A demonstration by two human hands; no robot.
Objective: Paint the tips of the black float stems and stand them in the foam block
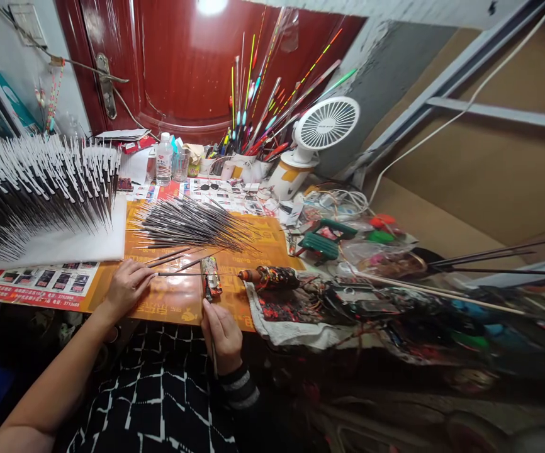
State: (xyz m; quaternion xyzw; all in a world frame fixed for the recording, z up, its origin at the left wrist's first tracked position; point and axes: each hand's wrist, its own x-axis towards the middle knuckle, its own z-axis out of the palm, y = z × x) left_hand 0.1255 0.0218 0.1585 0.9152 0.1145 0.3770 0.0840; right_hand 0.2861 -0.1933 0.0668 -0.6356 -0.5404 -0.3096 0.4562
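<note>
My left hand point(128, 289) pinches one end of a thin dark rod point(178, 274) that points right, low over the orange mat. My right hand point(223, 333) is closed around a slim brush-like stick point(214, 355), its handle running down past the wrist. Just beyond those fingers lies a small paint-smeared block point(212, 280), and the rod's slender tip reaches across it. Whether the stick's end touches the rod is too small to tell. Farther back, a pile of similar dark rods point(187, 223) rests on the orange mat point(159, 302).
On the left, many white-tipped rods point(50, 170) stand in a white foam slab point(107, 242). A motor-like tool point(277, 277) lies on a stained cloth point(310, 333) at right. Behind are a bottle point(163, 158), a white fan point(329, 123) and a green-handled clamp point(322, 242).
</note>
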